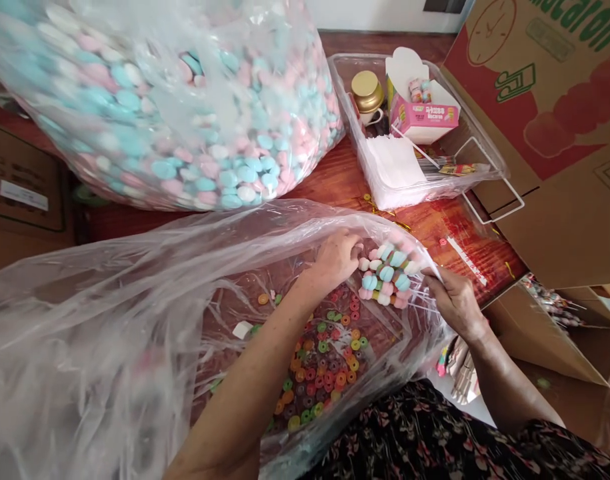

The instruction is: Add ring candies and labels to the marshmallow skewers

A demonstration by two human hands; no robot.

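Along the left edge of the table [439, 233], a brown carton [9, 233] with a white label. At the far left corner, a bulging clear bag [195, 113] full of pink, white and blue sweets. Spread over the near edge, loose clear plastic [85, 333], with coloured rings [329, 377] scattered in its folds. Left hand [337, 259] at the left ends of the sweet skewers [386, 277], fingers curled narrow; actual hold impossible to tell. Skewers between the two hands, in the plastic, white sticks pointing toward the right hand [455, 301], fingers pinched on the plastic's edge; grip on the sticks too unclear to tell. Near the far right corner, a clear tray [491, 150] with a gold-lidded jar [367, 90], a white cup [372, 117], an open pink box [425, 117] of small sweets, white papers [392, 161] and a bundle of sticks [459, 169]. Beside the right edge, a large Macaron carton [569, 220]; below, an open carton [539, 333] holding more wrapped sweets.
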